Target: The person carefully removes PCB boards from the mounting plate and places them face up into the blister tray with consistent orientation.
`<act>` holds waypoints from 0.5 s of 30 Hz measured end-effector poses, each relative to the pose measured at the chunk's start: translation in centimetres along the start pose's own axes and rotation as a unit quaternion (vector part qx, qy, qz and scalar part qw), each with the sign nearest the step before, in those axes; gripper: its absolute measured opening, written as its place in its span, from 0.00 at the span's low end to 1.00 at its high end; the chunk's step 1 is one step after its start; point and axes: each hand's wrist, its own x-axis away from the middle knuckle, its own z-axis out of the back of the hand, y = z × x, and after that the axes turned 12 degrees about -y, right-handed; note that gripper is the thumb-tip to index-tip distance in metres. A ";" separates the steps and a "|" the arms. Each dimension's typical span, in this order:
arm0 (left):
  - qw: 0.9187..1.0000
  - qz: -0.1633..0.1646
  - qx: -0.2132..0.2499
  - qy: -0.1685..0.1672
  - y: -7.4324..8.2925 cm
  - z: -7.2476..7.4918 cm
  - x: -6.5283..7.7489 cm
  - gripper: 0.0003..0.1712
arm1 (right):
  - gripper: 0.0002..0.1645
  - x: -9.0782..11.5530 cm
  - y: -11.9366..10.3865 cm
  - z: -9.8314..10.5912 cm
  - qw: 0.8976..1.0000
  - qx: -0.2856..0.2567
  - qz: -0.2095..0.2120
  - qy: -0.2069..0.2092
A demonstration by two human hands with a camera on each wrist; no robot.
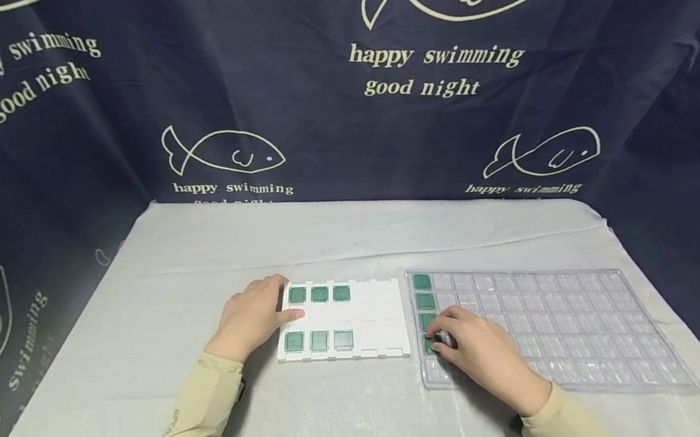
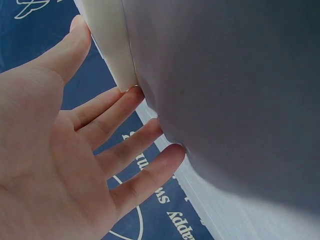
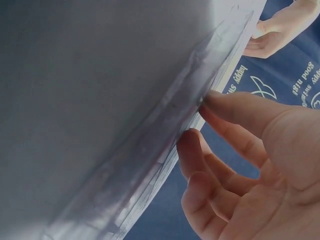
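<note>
"What's the largest thing around you?"

"A navy curtain (image 1: 306, 71) with pale fish and lettering, hanging behind and on both sides of my pale worktop (image 1: 342, 423)."

"And on the worktop?"

"The clear tray (image 1: 573, 326) takes up the most room. It lies on my right, divided into rows of small compartments. Just beside it, to its left, the smaller white tray (image 1: 371, 311) lies flat."

"Where are your hands?"

"My left hand (image 1: 252, 319) is at the white tray's left end, its fingers holding that edge with the thumb over the top. My right hand (image 1: 489, 351) is over the clear tray's left column, its fingers bent, the tips near each other. Whether they grip anything I cannot tell; the tips are partly hidden."

"And the smallest things?"

"The green squares (image 1: 318, 294). Six sit in the white tray, three in the far row and three in the near one, toward its left end. More sit in the clear tray's left column; the two farthest show plainly, and my right fingers partly cover those nearer me."
</note>
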 end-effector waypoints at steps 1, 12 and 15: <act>1.000 -0.001 -0.001 0.000 0.0 0.0 0.0 0.34 | 0.10 0.0 0.0 0.0 1.000 0.001 0.000 0.002; 1.000 -0.002 0.000 -0.002 0.0 0.1 0.1 0.33 | 0.14 0.3 0.0 0.2 1.000 0.008 0.011 -0.010; 1.000 -0.002 0.002 -0.003 0.0 0.0 0.0 0.33 | 0.14 0.3 -0.1 0.3 1.000 -0.004 0.001 -0.030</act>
